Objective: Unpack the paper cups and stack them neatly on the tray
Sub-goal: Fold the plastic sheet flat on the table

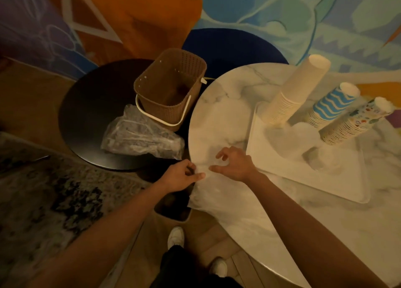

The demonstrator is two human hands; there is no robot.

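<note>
Paper, plastic and marble-look surfaces
The cups (290, 97) are matt paper; the tray (288, 175) looks like smooth white plastic. The round table (223, 114) has a polished marble pattern, the small table (86, 114) is dark and matt. The basket (167, 107) is brown woven-look plastic; the bag (208, 192) and the wrapper (141, 138) are thin, clear, crinkled plastic. The rug (43, 190) looks rough.

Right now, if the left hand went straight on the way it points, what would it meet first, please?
Most likely the right hand, just ahead across the clear plastic wrapper that the left hand pinches; their relative height is unclear.
</note>
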